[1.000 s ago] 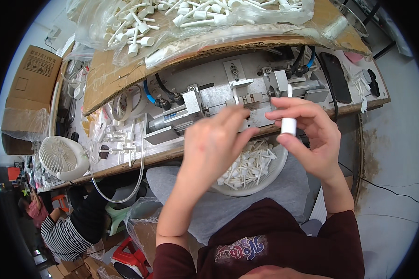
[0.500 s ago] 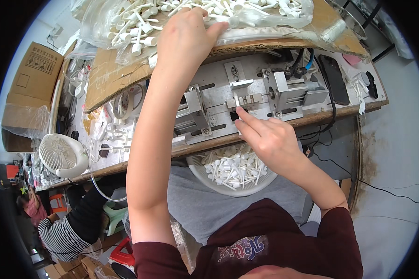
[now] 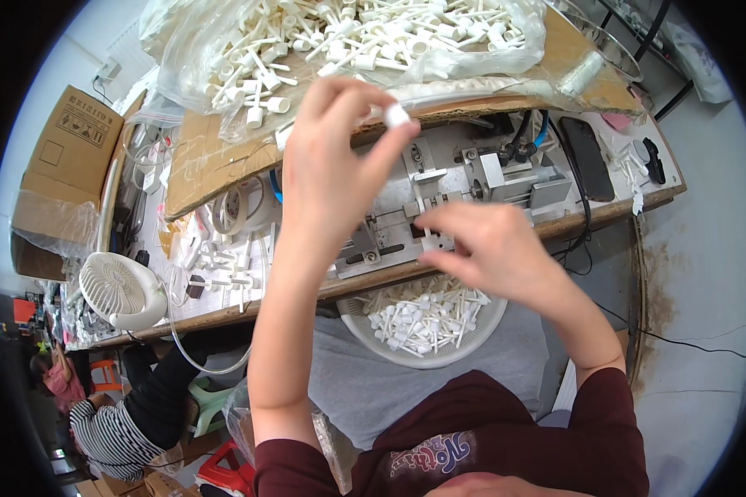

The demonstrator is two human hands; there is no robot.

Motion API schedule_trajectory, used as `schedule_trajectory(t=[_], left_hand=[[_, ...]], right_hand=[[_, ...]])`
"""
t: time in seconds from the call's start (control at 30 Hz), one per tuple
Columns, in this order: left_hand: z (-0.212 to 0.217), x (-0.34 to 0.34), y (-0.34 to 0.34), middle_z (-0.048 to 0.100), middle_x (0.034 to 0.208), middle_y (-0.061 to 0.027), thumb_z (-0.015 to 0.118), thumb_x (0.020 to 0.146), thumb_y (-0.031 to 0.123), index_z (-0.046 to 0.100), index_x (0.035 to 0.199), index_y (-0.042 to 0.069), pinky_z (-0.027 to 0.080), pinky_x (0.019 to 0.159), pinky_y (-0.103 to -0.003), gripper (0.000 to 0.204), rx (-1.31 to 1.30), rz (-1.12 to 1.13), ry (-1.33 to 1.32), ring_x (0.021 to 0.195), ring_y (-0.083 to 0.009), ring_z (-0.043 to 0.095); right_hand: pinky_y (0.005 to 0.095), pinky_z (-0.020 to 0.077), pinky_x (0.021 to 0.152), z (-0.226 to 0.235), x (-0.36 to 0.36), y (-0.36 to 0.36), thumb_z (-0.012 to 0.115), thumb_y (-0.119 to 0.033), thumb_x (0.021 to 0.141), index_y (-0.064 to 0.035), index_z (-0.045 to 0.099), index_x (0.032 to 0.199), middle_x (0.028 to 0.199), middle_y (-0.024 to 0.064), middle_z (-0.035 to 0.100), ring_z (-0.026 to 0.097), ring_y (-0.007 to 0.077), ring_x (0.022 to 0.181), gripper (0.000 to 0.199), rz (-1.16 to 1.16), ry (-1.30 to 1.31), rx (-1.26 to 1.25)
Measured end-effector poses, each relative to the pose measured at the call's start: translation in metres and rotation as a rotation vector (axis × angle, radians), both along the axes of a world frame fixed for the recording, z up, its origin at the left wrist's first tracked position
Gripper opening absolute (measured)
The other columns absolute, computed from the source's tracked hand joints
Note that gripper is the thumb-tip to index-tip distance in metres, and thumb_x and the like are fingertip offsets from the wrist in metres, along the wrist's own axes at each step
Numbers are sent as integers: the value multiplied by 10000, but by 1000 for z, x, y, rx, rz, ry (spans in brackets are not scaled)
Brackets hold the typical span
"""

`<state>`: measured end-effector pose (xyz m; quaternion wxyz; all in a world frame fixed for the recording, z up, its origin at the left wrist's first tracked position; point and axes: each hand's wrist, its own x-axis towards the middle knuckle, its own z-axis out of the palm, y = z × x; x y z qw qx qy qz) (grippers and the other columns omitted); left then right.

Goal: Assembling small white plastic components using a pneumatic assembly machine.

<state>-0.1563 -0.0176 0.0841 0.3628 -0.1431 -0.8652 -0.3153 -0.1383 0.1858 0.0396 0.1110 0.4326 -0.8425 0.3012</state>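
Your left hand [image 3: 331, 166] is raised above the desk [image 3: 506, 240], its fingers pinched together on a small white cap [image 3: 396, 115] held at the fingertips. Just beyond that hand lies a clear bag [image 3: 348, 41] heaped with white plastic parts, resting on a sheet of cardboard [image 3: 215, 157]. Your right hand [image 3: 493, 253] hovers lower and nearer to you, fingers drawn together and pointing left at a small white piece on the metal jig [image 3: 439, 195]; whether it actually grips that piece, you cannot tell from here. The jig sits directly under and between both hands, bolted along the desk. Below the right hand, on your lap, a round white basin [image 3: 472, 344] holds a pile of white stemmed parts [image 3: 427, 315]. To the right of the right hand, a black phone [image 3: 587, 157] lies flat on the desk. Far to the left of your left hand stands a small white fan [image 3: 120, 290], with more loose white parts [image 3: 215, 265] scattered between it and the jig. A brown box [image 3: 66, 157] sits beyond the fan. Another person in a striped top [image 3: 116, 431] sits low at your left.
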Motion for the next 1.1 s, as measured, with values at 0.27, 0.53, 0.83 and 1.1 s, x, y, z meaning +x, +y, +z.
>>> schedule_trajectory(t=[0.27,0.53,0.83,1.1], left_hand=[[-36,79,23,672,1210,-131,805,745,50,724,1009,3,559,764,-339,280,-68,-63,-31,896,-231,682],[-85,96,43,705,1224,-92,802,765,104,730,1033,29,560,723,-314,288,-181,24,-194,849,-219,712],[-89,81,44,701,1241,-90,796,752,102,728,1004,45,529,621,-312,267,-313,36,-198,693,-208,687],[-90,83,40,698,1237,-86,813,754,152,723,1063,60,540,609,-310,335,-233,28,-269,615,-202,669]], right_hand=[[326,532,695,71,-130,-26,790,-278,818,-85,735,1031,942,70,747,692,201,825,292,-227,356,-263],[399,553,785,66,-170,-61,769,-310,786,-133,685,1150,901,97,731,710,268,891,413,-411,208,238],[373,565,751,41,-182,-28,735,-208,822,-101,774,1052,996,135,744,718,273,817,256,-216,286,-78],[234,521,690,73,-162,4,713,-247,928,-18,759,1115,878,66,715,639,95,740,299,-123,-224,-429]])
